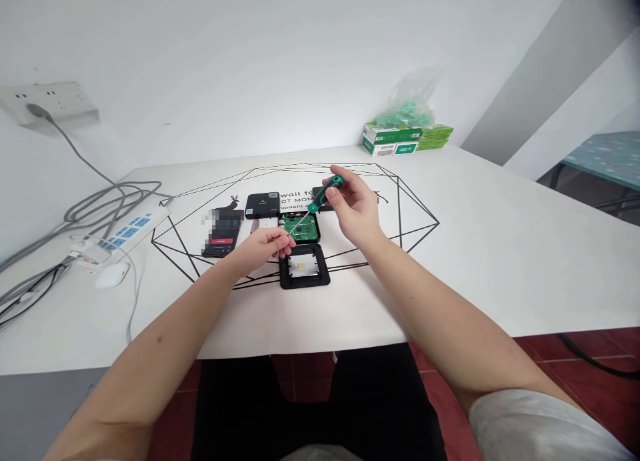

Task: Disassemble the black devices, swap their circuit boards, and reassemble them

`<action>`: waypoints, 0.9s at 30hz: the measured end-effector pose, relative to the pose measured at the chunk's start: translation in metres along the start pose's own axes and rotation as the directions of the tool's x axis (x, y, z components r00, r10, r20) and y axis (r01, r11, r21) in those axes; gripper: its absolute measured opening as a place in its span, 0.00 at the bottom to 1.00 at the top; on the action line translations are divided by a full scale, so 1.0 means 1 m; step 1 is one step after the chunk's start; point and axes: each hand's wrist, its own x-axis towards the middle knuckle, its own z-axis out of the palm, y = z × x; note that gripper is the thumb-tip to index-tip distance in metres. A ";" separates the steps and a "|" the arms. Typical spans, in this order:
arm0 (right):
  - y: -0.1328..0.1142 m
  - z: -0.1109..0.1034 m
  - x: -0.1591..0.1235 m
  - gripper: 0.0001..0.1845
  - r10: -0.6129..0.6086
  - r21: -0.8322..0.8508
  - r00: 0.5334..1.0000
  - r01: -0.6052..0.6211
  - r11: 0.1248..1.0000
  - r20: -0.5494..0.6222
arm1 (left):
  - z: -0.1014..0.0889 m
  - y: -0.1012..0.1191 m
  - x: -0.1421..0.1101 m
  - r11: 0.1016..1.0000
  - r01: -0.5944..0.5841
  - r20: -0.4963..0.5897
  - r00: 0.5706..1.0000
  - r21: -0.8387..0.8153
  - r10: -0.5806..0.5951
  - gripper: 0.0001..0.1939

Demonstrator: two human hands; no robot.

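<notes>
My right hand (359,213) is closed around the green and black handle of a screwdriver (316,204). The tool slants down to the left, its thin metal shaft reaching my left hand (265,246). There, my left fingers are pinched at the tip end; any screw between them is too small to make out. Just beyond lies an opened black box with a green circuit board (307,232) inside. Nearer to me, a black cover (324,279) lies with its inner side up, showing a metal plate (311,266) with a small yellowish pad.
A closed black box (263,205) stands behind, another is partly hidden by my right hand. To the left are a phone (226,231), a power strip (134,231) with cables and a white case (113,275). Green-white boxes (393,137) under a plastic bag (410,101) stand by the wall.
</notes>
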 end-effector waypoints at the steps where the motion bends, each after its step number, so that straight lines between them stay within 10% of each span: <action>1: -0.002 0.000 -0.001 0.28 -0.010 -0.003 1.000 0.010 1.000 0.011 | 0.001 0.000 0.000 1.000 0.006 -0.001 1.000 0.001 -0.006 0.24; 13: -0.028 -0.001 0.002 0.25 -0.096 -0.013 0.995 0.096 0.995 0.041 | 0.017 0.009 -0.004 0.996 -0.073 0.010 0.997 0.053 0.073 0.19; 27: -0.057 -0.006 -0.003 0.14 -0.064 -0.041 0.867 0.097 0.994 0.494 | 0.052 -0.004 0.009 0.905 -0.282 0.169 0.956 0.320 0.238 0.03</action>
